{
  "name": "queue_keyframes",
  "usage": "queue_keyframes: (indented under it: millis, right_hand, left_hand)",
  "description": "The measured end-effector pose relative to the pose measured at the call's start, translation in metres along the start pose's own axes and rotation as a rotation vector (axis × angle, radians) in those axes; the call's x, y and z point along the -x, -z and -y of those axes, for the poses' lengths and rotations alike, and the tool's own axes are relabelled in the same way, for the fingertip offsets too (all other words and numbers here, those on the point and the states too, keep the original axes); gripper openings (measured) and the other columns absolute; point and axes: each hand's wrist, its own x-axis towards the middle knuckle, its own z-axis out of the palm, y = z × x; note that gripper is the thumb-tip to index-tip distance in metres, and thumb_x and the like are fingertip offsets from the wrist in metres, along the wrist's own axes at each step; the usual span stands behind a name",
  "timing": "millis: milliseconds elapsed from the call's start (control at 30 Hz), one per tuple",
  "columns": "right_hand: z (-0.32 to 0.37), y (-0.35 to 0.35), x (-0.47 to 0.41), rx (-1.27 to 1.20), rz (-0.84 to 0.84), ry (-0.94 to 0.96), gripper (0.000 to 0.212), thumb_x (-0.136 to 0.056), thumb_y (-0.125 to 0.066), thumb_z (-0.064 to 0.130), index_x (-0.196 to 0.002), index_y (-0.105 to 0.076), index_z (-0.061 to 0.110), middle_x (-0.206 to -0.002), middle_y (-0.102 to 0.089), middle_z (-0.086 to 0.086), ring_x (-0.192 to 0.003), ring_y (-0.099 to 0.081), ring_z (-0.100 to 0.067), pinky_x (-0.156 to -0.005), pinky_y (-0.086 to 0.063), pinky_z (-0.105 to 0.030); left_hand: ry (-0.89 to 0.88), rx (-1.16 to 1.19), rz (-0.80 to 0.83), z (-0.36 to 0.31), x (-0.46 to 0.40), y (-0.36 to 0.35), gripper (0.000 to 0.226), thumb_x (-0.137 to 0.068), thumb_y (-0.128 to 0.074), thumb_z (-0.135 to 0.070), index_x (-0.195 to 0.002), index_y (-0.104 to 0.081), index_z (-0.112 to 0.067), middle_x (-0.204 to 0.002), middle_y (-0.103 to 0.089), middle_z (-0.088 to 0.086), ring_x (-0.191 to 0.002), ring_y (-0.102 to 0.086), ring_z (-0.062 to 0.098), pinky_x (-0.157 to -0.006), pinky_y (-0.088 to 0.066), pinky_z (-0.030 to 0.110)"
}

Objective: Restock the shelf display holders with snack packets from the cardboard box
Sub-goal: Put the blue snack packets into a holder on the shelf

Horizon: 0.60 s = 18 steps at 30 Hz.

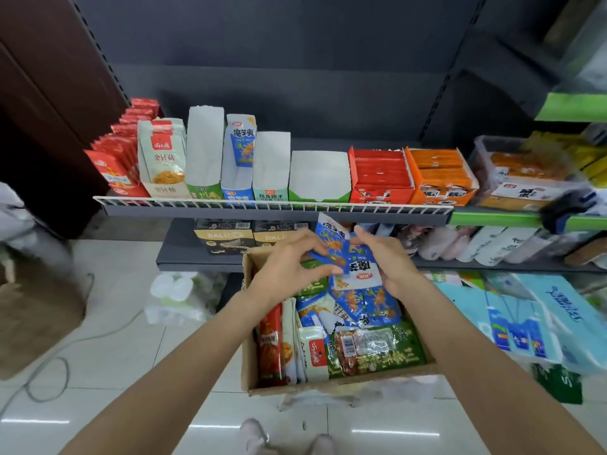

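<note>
Left hand (pixel 289 264) curled, pinching blue snack packets (pixel 341 254) above cardboard box (pixel 328 384); right hand (pixel 391 257) grips same bunch from other side. Step, by look of it: gathering blue packets. On shelf rail (pixel 272 203), blue display holder (pixel 237 178) holds one packet, mostly unfilled. Next move likely calls for squaring the bunch, lifting to that holder, sliding in upright.

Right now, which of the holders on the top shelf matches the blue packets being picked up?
The blue holder, third from the left among the cardboard ones; it alone has one blue packet standing inside. Its green neighbours look empty.
</note>
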Motion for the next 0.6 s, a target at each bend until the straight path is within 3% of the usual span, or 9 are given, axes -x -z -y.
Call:
queue_keyframes:
  millis: [100,167,233,300,367,433,467,533,600]
  right_hand:
    - [0.004,-0.013,0.001,-0.027,0.025,0.110,0.029,-0.082,-0.072,0.015,-0.106,-0.064,0.001,-0.104,-0.066,-0.008,-0.080,-0.063,-0.012,-0.065,-0.054,-0.022]
    - [0.007,-0.022,0.002,-0.082,0.039,0.119,0.030,-0.078,-0.074,0.003,-0.104,-0.060,0.006,-0.103,-0.063,-0.008,-0.082,-0.063,-0.017,-0.059,-0.054,-0.023]
    - [0.007,-0.030,-0.001,-0.170,0.044,0.136,0.032,-0.075,-0.072,-0.006,-0.095,-0.054,0.012,-0.103,-0.063,-0.012,-0.084,-0.064,-0.024,-0.063,-0.054,-0.034]
    - [0.011,-0.036,-0.003,-0.173,0.057,0.211,0.037,-0.074,-0.071,-0.010,-0.090,-0.049,0.016,-0.099,-0.065,-0.012,-0.082,-0.064,-0.024,-0.066,-0.053,-0.038]
    - [0.014,-0.043,-0.006,-0.110,0.093,0.280,0.042,-0.073,-0.072,-0.010,-0.089,-0.045,0.018,-0.096,-0.066,-0.011,-0.083,-0.064,-0.024,-0.069,-0.052,-0.038]
    - [0.021,-0.052,-0.006,-0.006,0.149,0.287,0.044,-0.072,-0.076,-0.005,-0.091,-0.044,0.019,-0.100,-0.067,-0.013,-0.087,-0.065,-0.026,-0.075,-0.052,-0.041]
    - [0.024,-0.057,-0.008,0.064,0.184,0.271,0.045,-0.071,-0.078,-0.002,-0.093,-0.044,0.018,-0.101,-0.068,-0.012,-0.087,-0.066,-0.026,-0.074,-0.053,-0.040]
    - [0.033,-0.067,-0.014,0.154,0.273,0.203,0.046,-0.072,-0.078,-0.001,-0.099,-0.045,0.014,-0.098,-0.068,-0.009,-0.078,-0.067,-0.019,-0.064,-0.054,-0.032]
    - [0.044,-0.075,-0.025,0.195,0.383,0.153,0.047,-0.073,-0.073,-0.008,-0.107,-0.047,0.011,-0.103,-0.064,-0.011,-0.084,-0.065,-0.022,-0.071,-0.055,-0.036]
  left_hand:
    - [0.070,0.091,-0.073,-0.002,-0.002,0.008,0.015,-0.078,-0.075,-0.026,-0.082,-0.071,-0.011,-0.090,-0.062,0.000,-0.082,-0.057,0.001,-0.077,-0.042,0.009]
    - [0.142,0.124,-0.086,0.002,-0.004,0.012,0.007,-0.080,-0.074,-0.018,-0.084,-0.069,-0.015,-0.090,-0.060,0.002,-0.076,-0.055,0.000,-0.072,-0.043,0.013]
    - [0.230,0.166,-0.090,0.008,-0.007,0.015,0.029,-0.079,-0.075,-0.010,-0.104,-0.064,-0.017,-0.101,-0.058,0.003,-0.078,-0.057,0.000,-0.075,-0.049,0.023]
    - [0.384,0.250,-0.119,0.010,-0.009,0.019,0.071,-0.077,-0.077,-0.009,-0.138,-0.042,-0.018,-0.123,-0.052,0.003,-0.086,-0.065,0.012,-0.078,-0.055,0.036]
    - [0.569,0.279,-0.169,0.010,-0.016,0.026,0.090,-0.077,-0.077,-0.015,-0.148,-0.022,-0.015,-0.134,-0.049,0.004,-0.089,-0.066,0.018,-0.080,-0.053,0.034]
    - [0.647,0.363,-0.203,0.013,-0.023,0.036,0.069,-0.080,-0.075,-0.021,-0.139,-0.040,-0.010,-0.125,-0.060,0.006,-0.094,-0.065,0.018,-0.081,-0.053,0.034]
    - [0.637,0.413,-0.199,0.017,-0.025,0.042,0.051,-0.080,-0.075,-0.022,-0.125,-0.054,-0.009,-0.117,-0.066,0.008,-0.093,-0.067,0.019,-0.081,-0.055,0.035]
    - [0.619,0.458,-0.190,0.027,-0.027,0.053,0.024,-0.081,-0.074,-0.018,-0.100,-0.063,-0.011,-0.107,-0.070,0.012,-0.081,-0.068,0.015,-0.072,-0.058,0.029]
    - [0.668,0.480,-0.218,0.043,-0.031,0.068,0.027,-0.080,-0.074,-0.014,-0.103,-0.061,-0.009,-0.109,-0.069,0.011,-0.078,-0.066,0.012,-0.067,-0.057,0.024]
